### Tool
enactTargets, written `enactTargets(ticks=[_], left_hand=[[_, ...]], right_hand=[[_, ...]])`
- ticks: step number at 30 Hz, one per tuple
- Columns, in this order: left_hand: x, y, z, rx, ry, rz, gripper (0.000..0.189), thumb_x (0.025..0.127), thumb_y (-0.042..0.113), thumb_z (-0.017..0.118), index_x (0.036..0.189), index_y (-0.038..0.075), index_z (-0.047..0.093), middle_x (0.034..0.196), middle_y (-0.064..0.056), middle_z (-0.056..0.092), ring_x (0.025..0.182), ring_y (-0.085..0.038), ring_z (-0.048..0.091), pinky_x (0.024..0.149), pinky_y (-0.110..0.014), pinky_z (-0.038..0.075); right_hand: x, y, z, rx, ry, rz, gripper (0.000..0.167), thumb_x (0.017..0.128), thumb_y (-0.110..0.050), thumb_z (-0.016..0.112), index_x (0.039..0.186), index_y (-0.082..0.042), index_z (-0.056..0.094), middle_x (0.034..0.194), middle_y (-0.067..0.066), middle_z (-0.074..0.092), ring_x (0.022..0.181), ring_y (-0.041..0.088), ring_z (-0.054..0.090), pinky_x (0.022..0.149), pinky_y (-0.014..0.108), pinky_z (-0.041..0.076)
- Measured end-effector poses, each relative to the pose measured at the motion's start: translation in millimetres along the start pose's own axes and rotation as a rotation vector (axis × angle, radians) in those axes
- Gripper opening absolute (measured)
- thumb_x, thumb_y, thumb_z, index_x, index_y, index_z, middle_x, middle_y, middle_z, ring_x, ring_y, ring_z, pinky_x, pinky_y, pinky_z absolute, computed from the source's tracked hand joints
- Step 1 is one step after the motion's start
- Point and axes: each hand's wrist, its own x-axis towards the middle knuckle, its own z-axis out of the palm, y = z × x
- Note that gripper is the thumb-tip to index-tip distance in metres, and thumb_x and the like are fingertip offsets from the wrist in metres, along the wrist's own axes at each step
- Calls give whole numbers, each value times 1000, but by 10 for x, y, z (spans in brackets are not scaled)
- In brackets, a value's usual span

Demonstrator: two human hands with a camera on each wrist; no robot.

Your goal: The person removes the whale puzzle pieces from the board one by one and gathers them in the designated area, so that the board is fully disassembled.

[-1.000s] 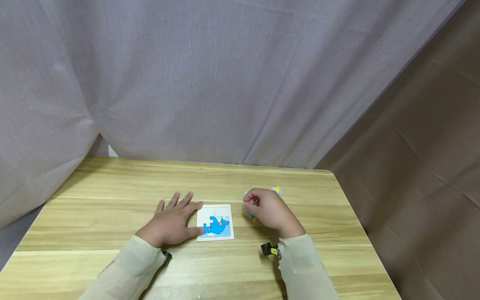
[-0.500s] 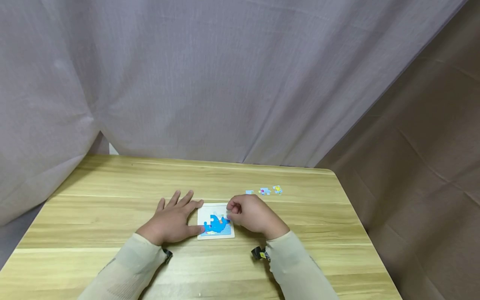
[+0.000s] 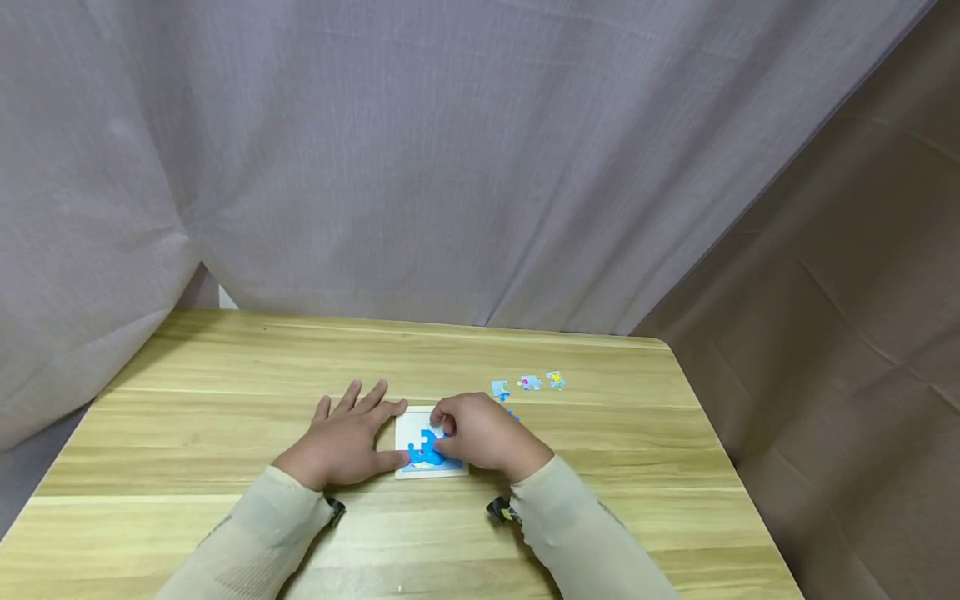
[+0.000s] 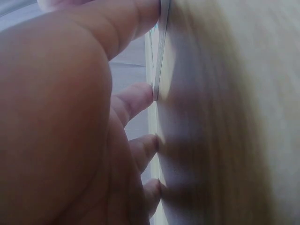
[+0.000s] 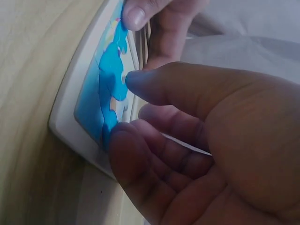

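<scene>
A small square puzzle board (image 3: 411, 476) with a pale rim lies on the table, partly filled with pieces that form a blue whale (image 3: 426, 457). My left hand (image 3: 339, 446) spreads its fingers at the board's left side, thumb on the whale's left part and index fingertip at the upper left corner. Over the board's right half, my right hand (image 3: 487, 435) pinches a small pale puzzle piece, mostly hidden by its fingers. In the right wrist view the thumb and fingers of that hand (image 5: 243, 126) are close above the whale picture (image 5: 110, 77).
Several loose puzzle pieces lie beyond and right of the board: one with a yellow figure (image 3: 555, 379), a pale blue one (image 3: 530, 382) and another (image 3: 500, 389). A blue bit (image 3: 513, 416) shows behind my right hand. Curtains (image 3: 420, 167) hang behind the wooden table (image 3: 637, 517).
My right hand has moved left from the loose pieces to over the board, uncovering the pieces on the table. My left hand has stayed at the board's left side.
</scene>
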Motion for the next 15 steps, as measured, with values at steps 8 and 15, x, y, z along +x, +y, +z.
enactTargets(ticks=[8,15], left_hand=[[1,-2,3,15,2,0,86,100,73,72,173,32,47,190,-9,19,175,-52,7,131,-87,5],[-3,1,-5,8,9,5,86,100,71,73,172,31,48,190,-10,20,175,-52,7,131,-87,5]], right_hand=[[86,-99,51,-96,-36,49,29,97,-24,89,122,-11,83,82,-6,63,80,11,57,79,27,52],[104,-168,58,-149,-62,82,39,97,-26,90,131,-11,82,87,-8,67,88,11,62,88,31,59]])
